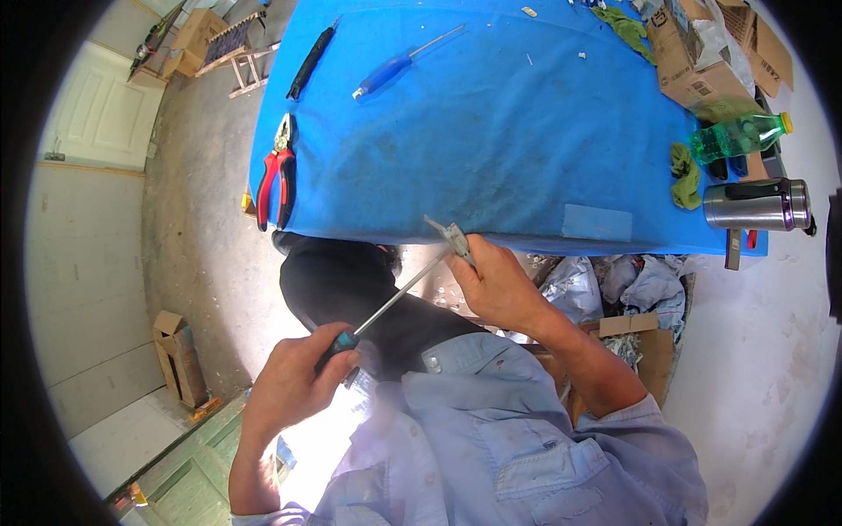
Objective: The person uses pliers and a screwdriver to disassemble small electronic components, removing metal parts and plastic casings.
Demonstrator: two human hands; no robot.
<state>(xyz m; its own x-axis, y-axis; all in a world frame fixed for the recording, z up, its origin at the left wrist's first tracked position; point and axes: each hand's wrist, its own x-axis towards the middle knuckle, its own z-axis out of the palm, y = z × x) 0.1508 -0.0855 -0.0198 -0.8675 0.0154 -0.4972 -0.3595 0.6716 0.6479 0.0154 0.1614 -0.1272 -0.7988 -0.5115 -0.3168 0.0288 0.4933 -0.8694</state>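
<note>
My left hand [303, 373] is closed round the dark teal handle of a screwdriver [399, 296]. Its long metal shaft slants up to the right, and the tip meets a small grey metal part [456, 241]. That part is pinched in my right hand [500, 285], just off the near edge of the blue-covered table [456, 149]; its exact kind I cannot make out. Red and black combination pliers [279, 175] lie at the table's left edge. Farther back are a blue-handled screwdriver [386, 74] and a slim black tool [312, 63].
A steel flask [759, 204], a green plastic bottle [737, 138] and green cloths [684, 175] sit at the table's right. An open cardboard box [702, 70] stands behind them. Below the table edge are bags of scrap [574, 289]. Another carton [178, 355] stands on the floor at left.
</note>
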